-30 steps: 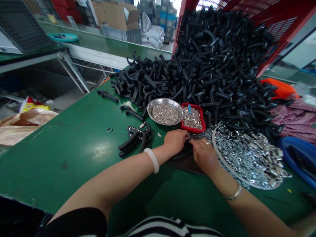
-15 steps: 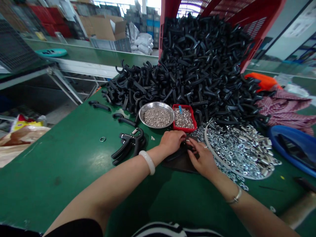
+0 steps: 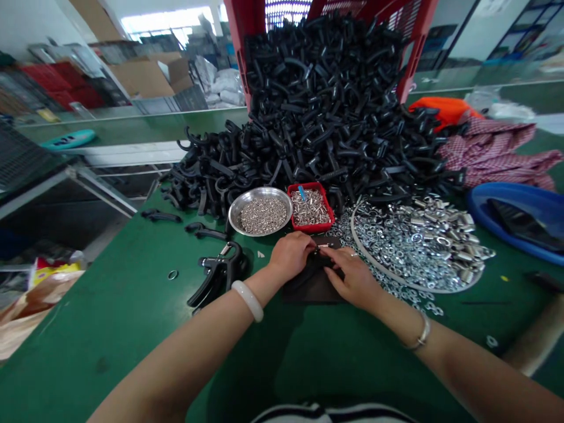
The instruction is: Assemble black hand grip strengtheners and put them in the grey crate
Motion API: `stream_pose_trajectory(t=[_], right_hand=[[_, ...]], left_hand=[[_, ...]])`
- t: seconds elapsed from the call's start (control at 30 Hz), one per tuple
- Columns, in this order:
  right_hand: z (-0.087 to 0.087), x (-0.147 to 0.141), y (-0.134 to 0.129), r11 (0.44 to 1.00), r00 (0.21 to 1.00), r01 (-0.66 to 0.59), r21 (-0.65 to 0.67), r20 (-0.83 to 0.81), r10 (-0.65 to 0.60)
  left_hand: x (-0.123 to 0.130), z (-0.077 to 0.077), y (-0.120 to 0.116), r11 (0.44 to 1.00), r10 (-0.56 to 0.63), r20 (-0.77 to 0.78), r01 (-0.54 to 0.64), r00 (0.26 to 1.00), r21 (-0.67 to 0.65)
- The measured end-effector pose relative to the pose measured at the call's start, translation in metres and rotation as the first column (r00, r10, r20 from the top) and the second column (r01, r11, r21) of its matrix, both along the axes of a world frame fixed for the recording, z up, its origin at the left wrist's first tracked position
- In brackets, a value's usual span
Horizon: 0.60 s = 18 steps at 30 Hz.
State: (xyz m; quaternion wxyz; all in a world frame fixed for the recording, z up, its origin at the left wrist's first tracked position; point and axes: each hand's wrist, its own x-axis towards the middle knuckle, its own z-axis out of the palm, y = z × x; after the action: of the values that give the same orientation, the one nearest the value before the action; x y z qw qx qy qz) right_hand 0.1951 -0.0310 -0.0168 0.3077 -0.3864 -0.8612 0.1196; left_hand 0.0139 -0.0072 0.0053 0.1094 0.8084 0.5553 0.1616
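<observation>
Taking the dark mat under the hands as the centre of the dial, with twelve pointing away from the person, the green table (image 3: 132,335) spreads out on every side. A broad heap of black handle parts (image 3: 317,141) covers it from eleven to one o'clock, rising into a red crate (image 3: 241,53) at twelve. At three o'clock is a light-rimmed tray (image 3: 418,287) loaded with shiny metal hardware, some of it scattered outside the rim. Beyond it, around two, lie a checked cloth (image 3: 502,150) and a blue tray (image 3: 478,205) holding something dark. The dark mat (image 3: 312,292) itself lies flat. A metal bowl (image 3: 237,214) of small metal pieces sits at ten, and a black hand gripper (image 3: 233,264) with a spring lies at nine. At twelve, near the mat, a red box (image 3: 317,228) of metal pins touches or nearly touches the bowl. The left hand (image 3: 291,254) has its fingers curled together on a black piece (image 3: 312,267), which lies over the mat, partly hidden. The right hand (image 3: 352,275) meets it from three o'clock, thumb apart from forefinger; whether it pinches anything I cannot tell. A small coil spring (image 3: 326,245) shows just beyond the fingertips. Smallest, a metal ring (image 3: 173,278) lies alone at nine.
</observation>
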Motion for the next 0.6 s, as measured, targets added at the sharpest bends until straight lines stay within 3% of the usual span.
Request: stream_pose_trajectory(t=[0.2, 0.27, 0.4, 0.6], right_hand=[[0.001, -0.001, -0.002, 0.999, 0.999, -0.016, 0.034, 0.036, 0.015], [0.002, -0.001, -0.002, 0.999, 0.999, -0.016, 0.046, 0.046, 0.014], [0.002, 0.003, -0.004, 0.999, 0.998, -0.012, 0.030, 0.057, 0.010], [0.000, 0.000, -0.008, 1.000, 0.997, -0.005, 0.017, 0.077, 0.004]], left_hand=[[0.009, 0.006, -0.008, 0.995, -0.040, -0.235, 0.061, 0.971, 0.081], [0.008, 0.005, -0.008, 0.990, -0.067, -0.249, 0.095, 0.966, 0.102], [-0.001, -0.002, -0.004, 0.986, -0.133, -0.122, 0.145, 0.983, 0.088], [-0.009, -0.007, -0.006, 0.986, -0.129, 0.045, 0.123, 0.991, 0.113]])
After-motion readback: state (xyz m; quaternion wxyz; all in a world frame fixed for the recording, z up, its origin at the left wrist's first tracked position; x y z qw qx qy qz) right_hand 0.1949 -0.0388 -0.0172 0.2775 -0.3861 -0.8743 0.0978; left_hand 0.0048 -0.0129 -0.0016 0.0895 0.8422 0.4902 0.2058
